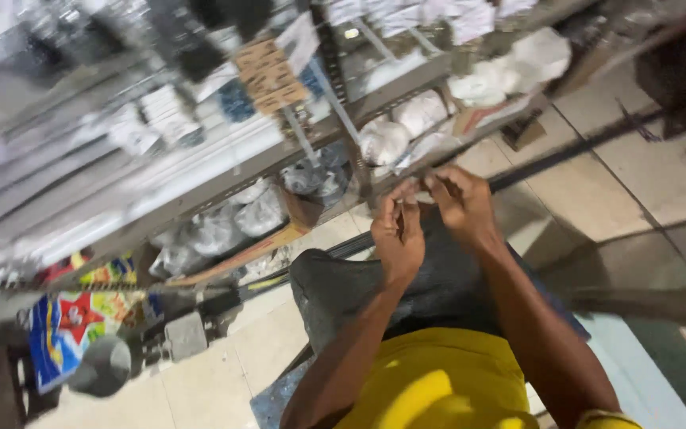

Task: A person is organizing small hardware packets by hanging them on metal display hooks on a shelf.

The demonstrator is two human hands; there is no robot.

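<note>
My left hand (398,233) and my right hand (462,200) are raised together in front of me, fingertips nearly touching. Both pinch a small pale thing (421,191) between them; motion blur hides what it is. Below the hands lies a dark grey rounded seat or cushion (335,290). A yellow shirt (438,381) fills the lower middle of the view.
A metal shelf rack (279,159) runs across the top, stocked with white plastic-wrapped bundles (395,135), boxes and a brown card (270,75). A colourful bag (65,326) and a grey block (186,335) sit lower left. A dark rod (573,155) crosses the beige tiled floor (645,191).
</note>
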